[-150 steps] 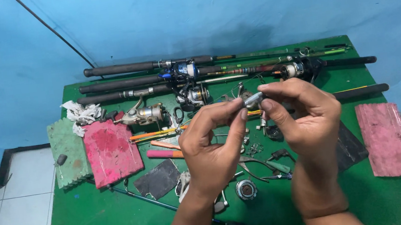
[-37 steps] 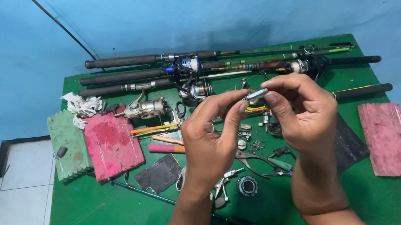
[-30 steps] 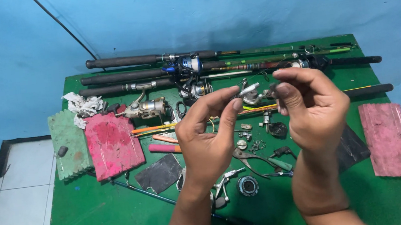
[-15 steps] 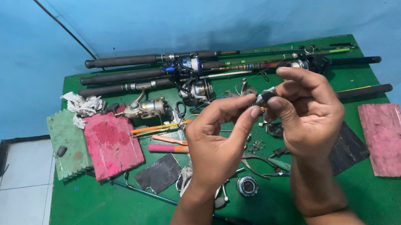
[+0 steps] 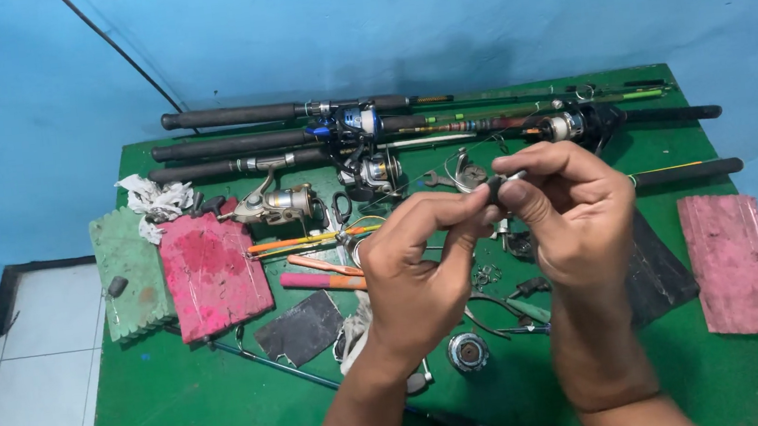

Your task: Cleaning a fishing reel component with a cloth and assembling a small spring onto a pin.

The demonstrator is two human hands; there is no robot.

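Above a green table (image 5: 183,416), my left hand (image 5: 419,270) and my right hand (image 5: 574,214) meet fingertip to fingertip. Both pinch a small metal reel part (image 5: 499,185), dark at one end and silver at the other. Under the hands lie small loose metal parts (image 5: 486,275), pliers (image 5: 504,308) and a round silver spool (image 5: 467,351). Several fishing rods (image 5: 294,137) with reels lie along the table's far edge. A detached silver spinning reel (image 5: 275,204) sits to the left of my hands.
A pink textured pad (image 5: 213,272) and a green one (image 5: 127,275) lie at the left, and another pink pad (image 5: 737,263) at the right. A crumpled white rag (image 5: 154,199), orange and pink tools (image 5: 318,260) and a dark square sheet (image 5: 300,328) lie between. Blue walls stand behind.
My hands have turned and worked the small part between the fingertips, staying in nearly the same place. The part now shows less between my fingers.
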